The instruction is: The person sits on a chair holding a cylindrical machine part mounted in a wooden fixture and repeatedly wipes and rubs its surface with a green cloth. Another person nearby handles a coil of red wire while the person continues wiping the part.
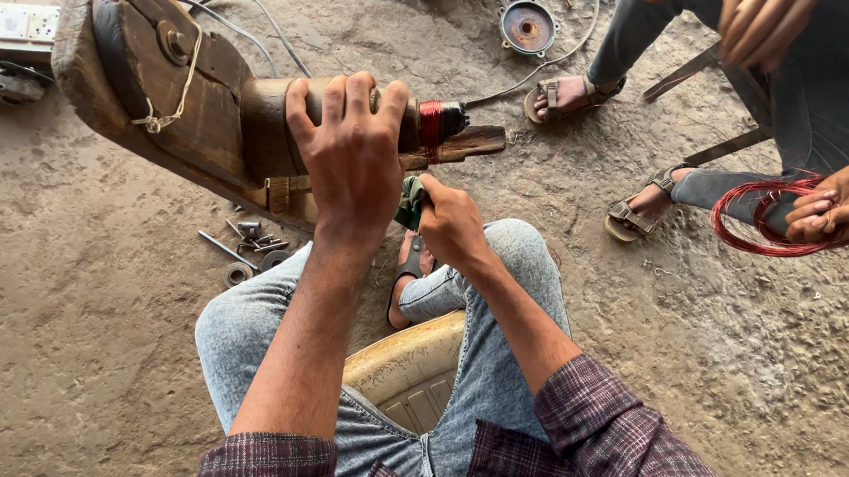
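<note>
My left hand (350, 155) grips the top of a round wooden drum (269, 126) that juts from a worn wooden frame (146, 89). A band of red copper wire (430, 124) is wound on the narrow end of the drum, just right of my fingers. Below it, my right hand (451, 223) is closed around a green cloth (409, 202) close under the wire band. I sit on a yellowish plastic stool (407, 365), knees apart in light jeans.
Another person sits at the right on a stool, holding a loop of red wire (767, 219) in one hand. Loose bolts and washers (249, 248) lie on the dirt floor left of my knee. A round metal part (528, 27) and cables lie farther off.
</note>
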